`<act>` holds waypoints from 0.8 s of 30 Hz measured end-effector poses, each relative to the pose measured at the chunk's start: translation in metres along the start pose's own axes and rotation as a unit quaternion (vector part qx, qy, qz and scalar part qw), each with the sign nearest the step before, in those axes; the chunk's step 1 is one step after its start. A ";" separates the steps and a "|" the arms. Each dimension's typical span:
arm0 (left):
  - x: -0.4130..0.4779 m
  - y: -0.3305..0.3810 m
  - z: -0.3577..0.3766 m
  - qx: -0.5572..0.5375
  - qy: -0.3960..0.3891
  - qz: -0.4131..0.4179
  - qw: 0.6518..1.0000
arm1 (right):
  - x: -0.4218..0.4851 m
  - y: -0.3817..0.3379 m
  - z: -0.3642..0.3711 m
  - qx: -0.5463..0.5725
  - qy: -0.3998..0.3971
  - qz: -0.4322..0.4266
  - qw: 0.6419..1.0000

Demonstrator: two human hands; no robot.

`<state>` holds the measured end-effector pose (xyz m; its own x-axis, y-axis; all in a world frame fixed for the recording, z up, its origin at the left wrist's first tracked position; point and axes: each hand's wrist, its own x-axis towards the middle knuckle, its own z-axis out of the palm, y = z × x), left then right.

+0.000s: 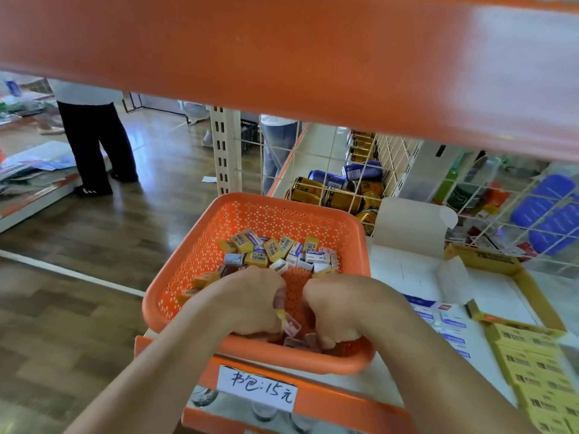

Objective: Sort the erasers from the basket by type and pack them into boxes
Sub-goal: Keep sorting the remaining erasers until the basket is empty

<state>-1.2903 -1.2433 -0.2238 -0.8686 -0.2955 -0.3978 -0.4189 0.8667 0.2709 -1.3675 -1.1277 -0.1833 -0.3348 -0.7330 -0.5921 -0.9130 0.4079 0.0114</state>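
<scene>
Reaching into the square orange perforated plastic basket [219, 245], set at the front left corner of the white shelf [338, 402] so the boxes lie within reach, I curl my left hand [250, 302] round several small yellow and white paper-sleeved erasers [275, 249]. My right hand [341, 308] is curled too, though I cannot tell what it holds. The open white cardboard box [407, 270] and the open yellow cardboard box [526, 277] wait rightward, one per type.

A shop: price label [261, 388], stocked shelves [344, 189]
</scene>
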 end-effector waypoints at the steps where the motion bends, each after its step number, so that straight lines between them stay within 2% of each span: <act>1: -0.005 0.000 -0.002 -0.015 0.012 0.010 1.000 | -0.001 -0.001 -0.001 0.003 0.004 0.001 1.000; 5: -0.004 -0.007 0.000 -0.064 0.049 0.022 0.997 | -0.003 0.003 0.003 0.055 0.024 -0.022 0.998; 10: -0.001 -0.012 0.002 -0.123 0.162 0.052 0.978 | -0.012 0.013 0.003 0.115 0.044 -0.063 0.990; 14: -0.005 -0.009 0.000 -0.214 0.221 0.070 0.949 | -0.024 0.029 0.007 0.223 0.139 -0.083 0.961; 16: -0.010 -0.002 -0.003 -0.258 0.242 0.085 0.932 | -0.030 0.041 0.014 0.299 0.223 -0.081 0.924; 18: -0.016 0.010 -0.007 -0.290 0.265 0.102 0.914 | -0.040 0.053 0.024 0.407 0.284 -0.068 0.866; 20: -0.021 0.025 -0.010 -0.329 0.284 0.111 0.894 | -0.053 0.065 0.036 0.495 0.317 -0.064 0.807; 24: -0.024 0.069 -0.010 -0.394 0.286 0.154 0.860 | -0.086 0.092 0.066 0.584 0.353 -0.038 0.730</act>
<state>-1.3009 -1.1803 -0.1872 -0.8639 -0.4459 0.2342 0.0003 0.4644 0.8856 -1.4071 -0.9916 -0.1845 -0.7068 -0.7073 0.0118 -0.2506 0.2347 -0.9392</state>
